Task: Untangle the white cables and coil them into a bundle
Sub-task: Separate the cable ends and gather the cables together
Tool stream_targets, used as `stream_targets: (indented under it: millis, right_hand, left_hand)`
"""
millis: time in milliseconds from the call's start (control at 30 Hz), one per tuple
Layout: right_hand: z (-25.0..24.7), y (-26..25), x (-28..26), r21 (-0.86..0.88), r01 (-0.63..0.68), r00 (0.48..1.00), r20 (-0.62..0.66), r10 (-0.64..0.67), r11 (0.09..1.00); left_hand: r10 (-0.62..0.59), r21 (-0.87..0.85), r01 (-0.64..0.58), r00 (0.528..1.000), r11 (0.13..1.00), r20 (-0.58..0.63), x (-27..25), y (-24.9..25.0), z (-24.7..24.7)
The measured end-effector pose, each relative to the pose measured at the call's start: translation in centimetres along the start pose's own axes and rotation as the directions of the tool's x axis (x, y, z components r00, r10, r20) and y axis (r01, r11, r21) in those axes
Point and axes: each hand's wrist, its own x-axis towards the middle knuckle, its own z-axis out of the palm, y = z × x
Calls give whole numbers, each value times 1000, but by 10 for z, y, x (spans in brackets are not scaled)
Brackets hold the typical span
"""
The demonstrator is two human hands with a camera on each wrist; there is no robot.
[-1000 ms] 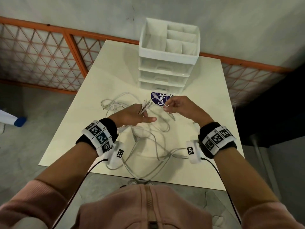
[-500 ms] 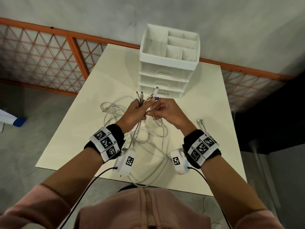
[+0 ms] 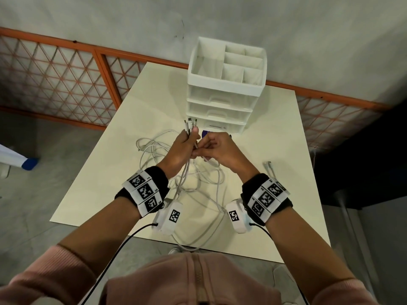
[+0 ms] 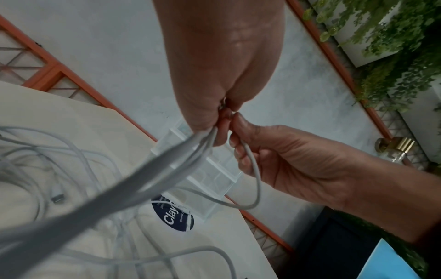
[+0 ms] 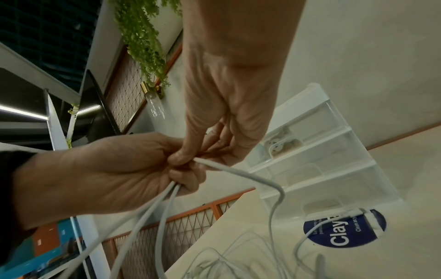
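Several white cables [image 3: 154, 148] lie tangled on the cream table [image 3: 105, 177]. My left hand [image 3: 189, 143] is raised above the table and grips a bunch of cable ends; their connectors [image 3: 190, 124] stick up out of the fist. In the left wrist view the gripped strands [image 4: 181, 160] run down toward the tangle. My right hand [image 3: 203, 151] sits right against the left and pinches one cable [image 5: 250, 175] between thumb and fingers. That cable [image 4: 254, 169] loops down to the table.
A white drawer organiser [image 3: 224, 93] with open top compartments stands just beyond my hands. A round blue sticker [image 5: 343, 232] lies in front of it. One loose connector [image 3: 269, 167] rests at the table's right. An orange lattice fence [image 3: 66, 84] runs behind.
Both hands lifted off the table and came together. The right hand moved left from over the sticker to the left fist, and the connector ends now stand upright in the left hand.
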Motion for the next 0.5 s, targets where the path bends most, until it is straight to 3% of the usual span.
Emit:
stream_targets:
  millis: [100, 200, 300, 500]
  right_hand:
    - [-7, -2, -2, -55, -19, 995, 96, 24, 998]
    - [-21, 4, -5, -210, -25, 976, 204, 69, 977]
    - [-45, 10, -5, -355, -61, 989, 104, 104, 933]
    - [-79, 16, 0, -592, -76, 994, 19, 108, 803]
  left_hand:
    - [46, 58, -41, 995, 997, -86, 2, 2, -1]
    - [55, -141, -71, 992, 987, -113, 4, 14, -8]
    - [126, -290, -142, 989, 947, -74, 1, 18, -14]
    - [194, -205, -222, 970, 953, -146, -5, 20, -21]
